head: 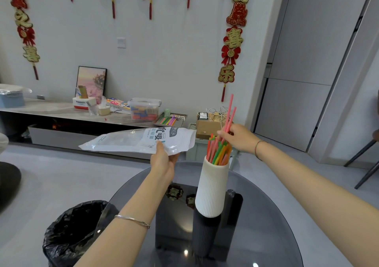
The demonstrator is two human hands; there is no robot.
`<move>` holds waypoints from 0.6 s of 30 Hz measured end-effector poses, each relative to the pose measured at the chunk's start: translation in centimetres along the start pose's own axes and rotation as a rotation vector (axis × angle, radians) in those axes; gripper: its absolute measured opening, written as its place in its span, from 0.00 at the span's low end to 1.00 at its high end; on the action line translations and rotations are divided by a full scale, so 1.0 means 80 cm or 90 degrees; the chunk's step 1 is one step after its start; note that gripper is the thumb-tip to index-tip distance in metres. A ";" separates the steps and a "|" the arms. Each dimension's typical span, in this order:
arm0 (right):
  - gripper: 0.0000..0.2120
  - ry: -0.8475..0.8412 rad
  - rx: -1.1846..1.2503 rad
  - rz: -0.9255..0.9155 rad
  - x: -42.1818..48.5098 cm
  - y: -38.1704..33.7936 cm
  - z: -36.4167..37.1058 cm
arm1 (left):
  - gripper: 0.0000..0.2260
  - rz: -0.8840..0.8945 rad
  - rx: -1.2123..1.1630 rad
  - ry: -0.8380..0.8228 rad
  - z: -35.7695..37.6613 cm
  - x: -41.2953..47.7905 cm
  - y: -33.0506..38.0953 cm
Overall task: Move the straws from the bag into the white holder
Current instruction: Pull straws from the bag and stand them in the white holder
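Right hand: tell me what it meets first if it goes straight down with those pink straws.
Probably the straws already standing in the holder, just under the right hand; the pink straws it pinches seem to reach down among them, though depth is unclear.

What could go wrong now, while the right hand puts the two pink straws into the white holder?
1. The white holder is tall, narrow and already crowded with straws; pushing the pink straws in with the right hand might tip it on the smooth glass table.
2. The pink straws may catch on the others and slip out, perhaps falling to the floor.
3. The left hand holds the bag nearly flat; any straws left inside could slide out.
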State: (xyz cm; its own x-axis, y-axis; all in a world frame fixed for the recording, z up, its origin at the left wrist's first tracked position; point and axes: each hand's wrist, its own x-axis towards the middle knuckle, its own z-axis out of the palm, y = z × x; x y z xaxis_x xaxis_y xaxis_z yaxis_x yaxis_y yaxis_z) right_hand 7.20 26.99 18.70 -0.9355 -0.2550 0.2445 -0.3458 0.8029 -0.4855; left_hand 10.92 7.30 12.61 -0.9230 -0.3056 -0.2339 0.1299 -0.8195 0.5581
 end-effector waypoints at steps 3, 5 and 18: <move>0.06 0.018 0.067 -0.004 0.002 0.001 -0.001 | 0.17 0.003 0.001 -0.003 -0.004 0.002 0.001; 0.08 0.079 0.108 -0.008 0.005 -0.002 -0.005 | 0.17 0.003 0.002 -0.005 -0.005 0.003 0.000; 0.26 0.162 0.092 -0.114 0.007 -0.022 0.017 | 0.14 0.003 -0.004 -0.013 -0.009 0.005 0.001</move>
State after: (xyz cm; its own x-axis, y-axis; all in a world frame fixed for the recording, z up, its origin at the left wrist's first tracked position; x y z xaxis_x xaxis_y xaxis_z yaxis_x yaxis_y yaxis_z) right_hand 7.17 24.69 18.58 -0.8167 -0.2278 0.5302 -0.5273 0.6678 -0.5253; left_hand 10.85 6.73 12.00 -0.9294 -0.3001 -0.2147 0.1368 -0.8207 0.5547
